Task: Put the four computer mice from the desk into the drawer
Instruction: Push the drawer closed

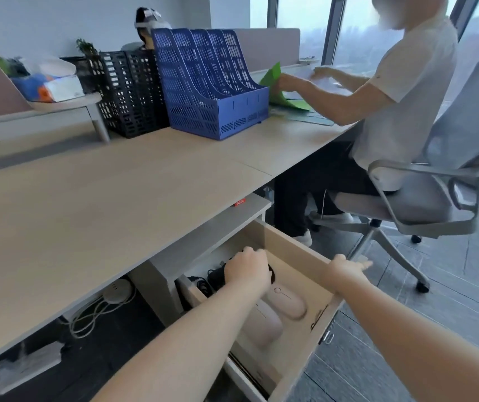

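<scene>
The left hand (247, 268) reaches into the open drawer (296, 250), fingers curled down over a black mouse (218, 275) at the back; whether it grips cannot be told. Two pale mice (289, 303) lie just nearer. The right hand (345, 271) rests open-fingered on the drawer's front edge

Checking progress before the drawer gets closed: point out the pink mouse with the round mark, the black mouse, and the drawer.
pink mouse (287, 304), head view, middle of its top shell.
black mouse (218, 276), head view, body left of the left hand.
drawer (296, 245), head view, far side wall.
</scene>
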### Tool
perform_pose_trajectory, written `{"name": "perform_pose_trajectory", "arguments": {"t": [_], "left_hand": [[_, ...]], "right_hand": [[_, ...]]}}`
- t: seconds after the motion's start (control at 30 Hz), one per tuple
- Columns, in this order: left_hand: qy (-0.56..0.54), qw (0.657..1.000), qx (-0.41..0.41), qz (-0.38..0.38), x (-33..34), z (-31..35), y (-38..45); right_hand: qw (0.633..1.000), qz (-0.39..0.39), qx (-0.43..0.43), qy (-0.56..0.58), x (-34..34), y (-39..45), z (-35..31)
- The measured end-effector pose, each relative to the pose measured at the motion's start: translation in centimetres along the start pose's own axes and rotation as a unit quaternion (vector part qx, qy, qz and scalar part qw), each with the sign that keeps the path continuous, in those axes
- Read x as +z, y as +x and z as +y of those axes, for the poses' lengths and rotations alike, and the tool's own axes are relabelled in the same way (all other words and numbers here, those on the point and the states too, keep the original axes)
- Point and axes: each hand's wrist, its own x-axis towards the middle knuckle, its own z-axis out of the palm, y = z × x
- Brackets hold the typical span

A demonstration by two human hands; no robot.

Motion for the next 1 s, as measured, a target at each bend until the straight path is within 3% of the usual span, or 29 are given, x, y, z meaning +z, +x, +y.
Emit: {"name": "perform_pose_trajectory", "arguments": {"t": [0.07,0.17,0.27,0.6,0.73,0.83,0.9,0.93,1.0], "left_hand": [[0.011,0.998,0.037,0.053,-1.8,-0.6,-0.1],[0.021,0.984,0.093,0.153,-4.7,-2.3,0.5],[0.026,0.974,0.094,0.206,-7.6,-4.8,1.7],[0.001,0.99,-0.048,0.134,-11.0,-14.0,5.4],[-0.016,0.991,-0.077,0.111,-10.3,-16.3,6.2],[-0.015,0.991,-0.085,0.098,-9.6,-17.5,6.7],[-0.004,0.99,-0.093,0.104,-9.2,-18.1,7.0],[-0.005,0.989,-0.1,0.108,-9.1,-18.6,7.0],[-0.02,0.987,-0.116,0.113,-9.0,-19.4,7.2]], "right_hand": [[0.999,0.002,-0.027,0.032,-0.3,-0.1,-0.1],[0.997,-0.017,0.007,0.073,-0.8,-0.2,-1.3],[0.993,-0.018,0.006,0.118,-0.9,-0.1,-3.0],[0.965,-0.008,-0.039,0.26,0.2,0.7,-8.8],[0.981,-0.023,-0.088,0.173,1.6,0.8,-10.6],[0.97,-0.061,-0.109,0.21,3.0,-0.4,-12.7],[0.984,-0.096,-0.11,0.105,3.2,-2.0,-14.2],[0.982,-0.104,-0.161,0.01,3.7,-2.0,-14.4],[0.978,-0.086,-0.183,-0.05,4.4,-2.3,-14.6]]}}
